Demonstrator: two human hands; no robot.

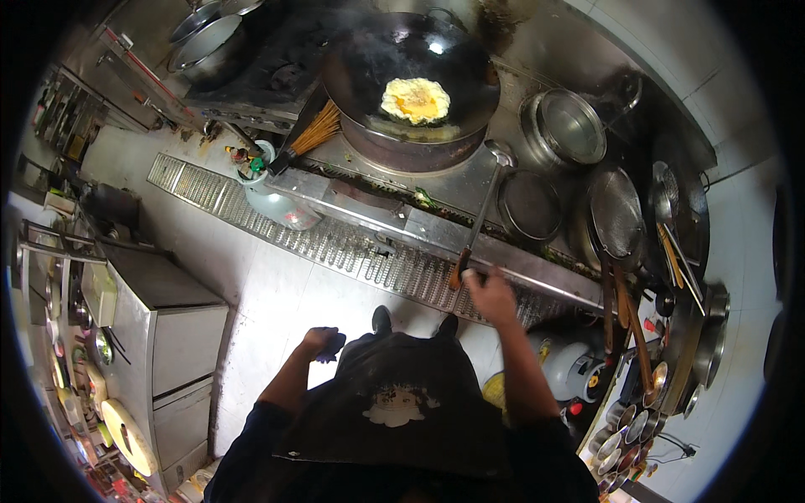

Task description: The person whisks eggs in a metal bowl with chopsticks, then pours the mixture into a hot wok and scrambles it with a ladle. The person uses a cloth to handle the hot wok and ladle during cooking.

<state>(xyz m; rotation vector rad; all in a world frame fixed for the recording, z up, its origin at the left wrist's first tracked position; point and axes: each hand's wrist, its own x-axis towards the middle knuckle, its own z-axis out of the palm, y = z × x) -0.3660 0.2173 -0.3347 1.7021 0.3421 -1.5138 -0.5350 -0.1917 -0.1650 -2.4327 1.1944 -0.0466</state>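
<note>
My left hand [319, 342] is closed around a dark blue cloth [333, 347], low in front of the apron. Out over the stove's front edge is my right hand [494, 298], slightly blurred, its fingers apart. Its thumb comes beside the wooden handle of a metal ladle [483, 204]; whether they touch is hard to tell. The ladle's bowl rests on the steel stovetop beside a big black wok [352, 94], and its handle juts over the front rail. Inside the wok lies a fried egg [416, 100] with white edges and yellow yolk, with faint steam above.
A bamboo wok brush [317, 129] leans left of the wok. Stacked metal bowls [572, 126] and strainers [616, 210] crowd the right. Gas cylinders stand below, one left [280, 204], one right [569, 371]. A floor grate [352, 251] runs along the stove; a steel cabinet [188, 352] is at left.
</note>
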